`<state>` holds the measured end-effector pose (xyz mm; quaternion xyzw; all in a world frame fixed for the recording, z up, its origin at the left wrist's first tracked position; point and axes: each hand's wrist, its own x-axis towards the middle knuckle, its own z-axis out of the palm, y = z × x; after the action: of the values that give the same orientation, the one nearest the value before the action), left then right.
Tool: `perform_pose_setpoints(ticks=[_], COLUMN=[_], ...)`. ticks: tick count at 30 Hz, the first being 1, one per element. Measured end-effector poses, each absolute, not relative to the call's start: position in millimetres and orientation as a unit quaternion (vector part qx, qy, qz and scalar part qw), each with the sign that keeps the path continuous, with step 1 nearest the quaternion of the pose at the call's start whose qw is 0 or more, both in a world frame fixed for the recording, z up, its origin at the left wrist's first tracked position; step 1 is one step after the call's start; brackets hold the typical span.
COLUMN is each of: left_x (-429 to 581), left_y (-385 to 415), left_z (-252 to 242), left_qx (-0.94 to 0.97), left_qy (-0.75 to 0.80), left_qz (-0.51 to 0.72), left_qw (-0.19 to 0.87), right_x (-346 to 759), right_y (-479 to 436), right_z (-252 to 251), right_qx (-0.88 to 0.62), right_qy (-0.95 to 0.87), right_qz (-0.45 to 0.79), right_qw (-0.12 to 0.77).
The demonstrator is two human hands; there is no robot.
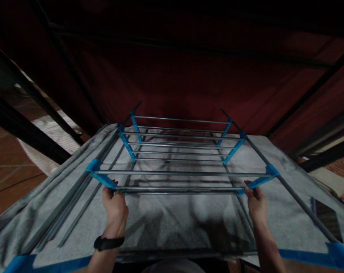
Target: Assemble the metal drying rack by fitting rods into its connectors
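A metal rack frame [180, 173] with grey tubes and blue plastic connectors stands over a grey fabric sheet [183, 216]. My left hand [114, 203] is closed around the blue connector at the near left corner of the top shelf. My right hand [255, 201] grips the blue connector at the near right corner. Two more shelf levels with blue side pieces [128, 144] show further back. A black band [108, 242] sits on my left wrist.
Several loose grey tubes [75, 204] lie along the left of the fabric. Dark red cloth [174, 68] and black poles [32, 94] surround the back. Blue trim [336, 254] edges the fabric in front. Brown tiled floor [7, 174] lies at the left.
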<state>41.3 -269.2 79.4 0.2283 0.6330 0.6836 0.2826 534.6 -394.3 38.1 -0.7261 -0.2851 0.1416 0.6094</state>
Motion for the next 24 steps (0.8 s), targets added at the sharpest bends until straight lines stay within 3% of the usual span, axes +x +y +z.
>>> perform_pose_setpoints(ticks=[24], left_x=[46.8], left_y=[-235.6], left_z=[77.8], left_qx=[0.219], left_qy=[0.623], left_qz=[0.687], left_qw=[0.304], right_x=[549.1], right_y=[-358.4], right_z=[30.7], right_qx=[-0.710], right_qy=[-0.279], right_qz=[0.128], right_qw=[0.634])
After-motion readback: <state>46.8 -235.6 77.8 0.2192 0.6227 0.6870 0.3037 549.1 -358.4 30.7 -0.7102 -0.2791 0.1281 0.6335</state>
